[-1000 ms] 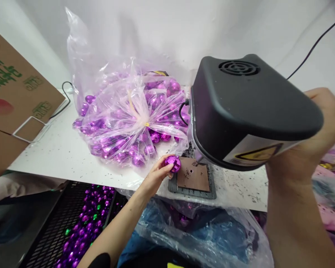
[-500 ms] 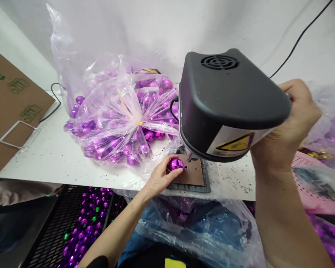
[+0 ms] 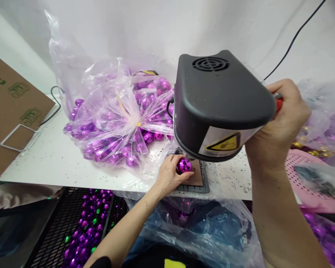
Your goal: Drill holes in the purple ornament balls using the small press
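Left hand (image 3: 169,174) pinching faceted purple ball (image 3: 183,165) on brown pad (image 3: 195,178) beneath black machine housing (image 3: 220,100), yellow warning-triangle label (image 3: 226,142) with text illegible, right hand (image 3: 279,124) clenched around red-tipped lever (image 3: 278,102), apparently.

The left hand (image 3: 169,173) is now further right than a second ago, and the ball (image 3: 183,165) is no longer at the left corner of the plate (image 3: 195,178). It sits on the plate, right under the machine head (image 3: 220,104). The fingers wrap the ball more closely. At the right hand (image 3: 279,126), a red handle tip (image 3: 278,102) now shows, hidden before.
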Demonstrator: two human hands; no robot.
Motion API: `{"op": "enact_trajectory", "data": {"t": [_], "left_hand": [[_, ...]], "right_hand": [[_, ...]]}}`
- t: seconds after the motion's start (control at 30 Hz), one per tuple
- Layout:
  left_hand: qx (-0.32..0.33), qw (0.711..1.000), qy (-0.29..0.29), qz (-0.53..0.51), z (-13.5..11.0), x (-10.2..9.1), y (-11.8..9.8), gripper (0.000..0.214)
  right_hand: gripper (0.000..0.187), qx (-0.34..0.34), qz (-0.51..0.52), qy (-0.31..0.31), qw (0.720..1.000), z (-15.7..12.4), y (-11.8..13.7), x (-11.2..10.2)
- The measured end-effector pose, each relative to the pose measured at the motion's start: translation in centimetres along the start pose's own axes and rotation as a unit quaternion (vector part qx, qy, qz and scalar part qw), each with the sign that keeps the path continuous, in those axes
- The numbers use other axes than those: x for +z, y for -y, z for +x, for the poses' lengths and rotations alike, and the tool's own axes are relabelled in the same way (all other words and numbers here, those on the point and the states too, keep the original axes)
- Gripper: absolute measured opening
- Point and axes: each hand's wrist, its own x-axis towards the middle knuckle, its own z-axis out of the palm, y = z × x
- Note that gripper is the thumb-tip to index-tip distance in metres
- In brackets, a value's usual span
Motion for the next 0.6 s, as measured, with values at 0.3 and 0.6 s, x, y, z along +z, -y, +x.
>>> {"op": "enact_trajectory", "data": {"t": [0.3, 0.6], "left_hand": [[0.022, 0.996, -0.076, 0.035, -0.4, 2.5, -0.3, 0.042], [0.024, 0.998, -0.06, 0.011, -0.4, 2.8, 0.2, 0.038]], "right_hand": [[0.036, 0.002, -0.015, 0.007, 1.0, 0.1, 0.0, -0.3], [0.025, -0.179, -0.075, -0.117, 0.974, -4.1, -0.4, -1.4]]}}
